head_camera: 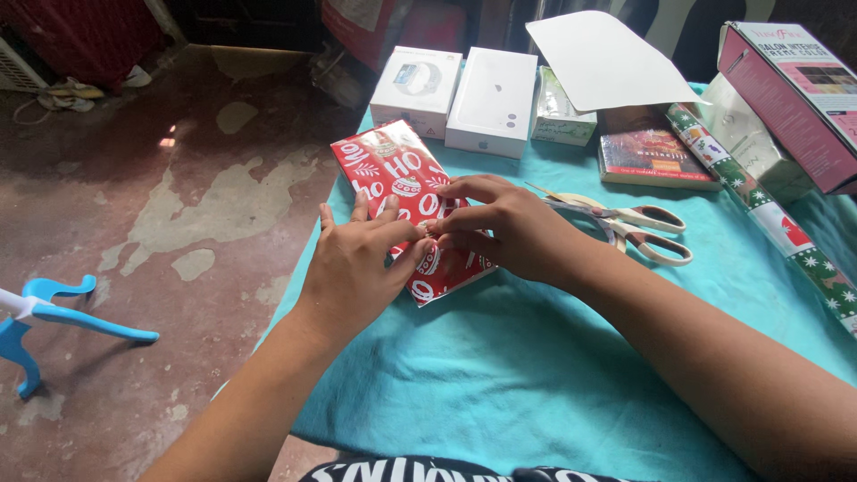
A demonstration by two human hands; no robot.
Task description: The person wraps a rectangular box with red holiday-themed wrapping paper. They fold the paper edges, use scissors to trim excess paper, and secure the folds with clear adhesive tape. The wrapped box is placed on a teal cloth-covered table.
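the red wrapped package (397,192), printed with white letters and ornaments, lies flat on the teal cloth (500,375) near the table's left edge. its long axis runs on a slant, from the far left corner down toward the near right, where its lower corner points at the person. the far end shows fully; the near half is covered by the two hands.

the left hand (357,268) lies palm down on the package, fingers spread toward its top, thumb pressed in toward the middle. the right hand (504,228) comes in from the right, its fingertips pinched on the paper at the middle of the package, meeting the left thumb there. both hands press and grip the wrapping; neither is loose.

just left of the package the cloth drops off over the table edge to a stained concrete floor (178,205). near the person the cloth is bare. to the right, close behind the right hand, lie scissors (638,228) with pale handles. farther right a roll of green patterned wrapping paper (768,210) runs diagonally. along the far edge stand two white boxes (491,98), a small green box (558,116), a book (652,152) and a white sheet (607,62).
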